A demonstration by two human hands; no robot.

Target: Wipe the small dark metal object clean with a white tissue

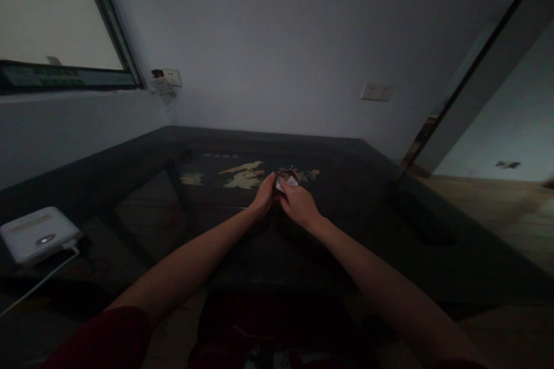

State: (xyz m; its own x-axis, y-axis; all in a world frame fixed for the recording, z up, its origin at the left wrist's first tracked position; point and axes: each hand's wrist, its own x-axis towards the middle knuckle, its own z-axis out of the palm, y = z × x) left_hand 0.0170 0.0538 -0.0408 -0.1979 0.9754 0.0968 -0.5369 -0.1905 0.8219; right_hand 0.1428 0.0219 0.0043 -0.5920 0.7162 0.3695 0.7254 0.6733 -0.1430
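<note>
Both hands meet in front of me over the dark glass table (329, 225). My left hand (262, 197) is closed around the side of a small, dark-rimmed round object (277, 189), whose exact kind I cannot make out. Against its upper face my right hand (299, 200) presses a small white piece (291, 181), which looks like tissue or cloth. The thumb lies over the white piece, and the fingers hide much of the round object's lower part.
A white box-shaped device (41, 233) with a plugged-in cable (38, 282) stands at the left. On the right lies a dark flat object (419, 219). A bird-and-flower picture (242, 176) decorates the tabletop. Wall sockets (376, 91) are behind; a doorway opens at right.
</note>
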